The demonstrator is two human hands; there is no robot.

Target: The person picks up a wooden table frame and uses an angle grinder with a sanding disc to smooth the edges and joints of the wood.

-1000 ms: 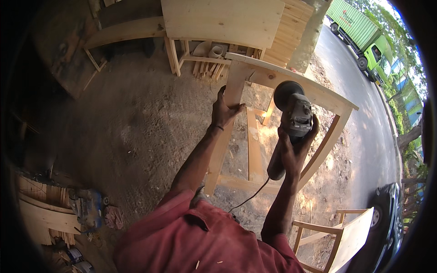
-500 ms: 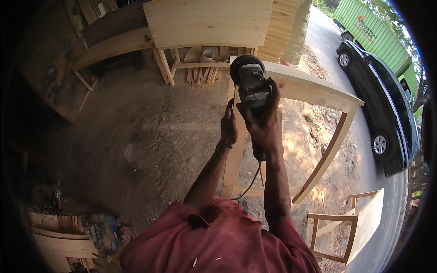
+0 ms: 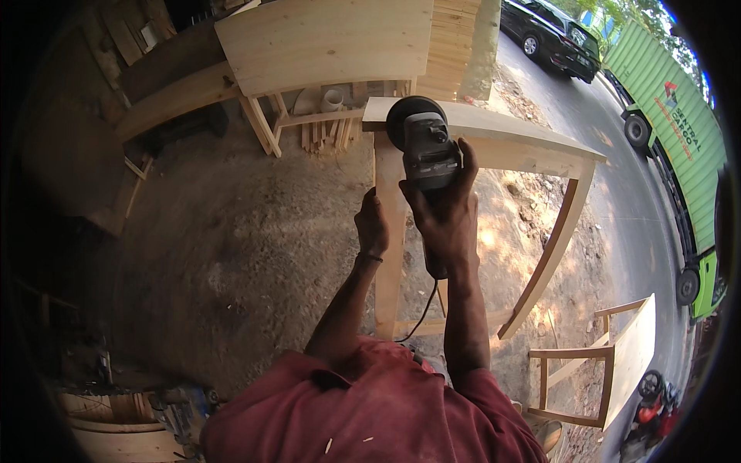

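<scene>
A bare wooden furniture frame (image 3: 532, 150) with curved legs stands on the dirt ground in front of me. My right hand (image 3: 446, 210) grips a black angle grinder (image 3: 423, 143), whose disc sits at the frame's upper left corner. The grinder's cord (image 3: 423, 309) hangs down toward my body. My left hand (image 3: 372, 225) wraps around the frame's near upright leg (image 3: 388, 255), just below the corner.
A second wooden frame with a wide plank top (image 3: 332, 42) stands behind. A smaller wooden frame (image 3: 610, 363) sits at lower right. A dark car (image 3: 552, 27) and a green truck (image 3: 668, 123) are on the road at right. Wood scraps (image 3: 116, 417) lie at lower left.
The view has swung, so the frame sits more to the right. My right hand with the grinder stays at the corner; earlier it was held lower beside the frame. The left hand keeps gripping the leg.
</scene>
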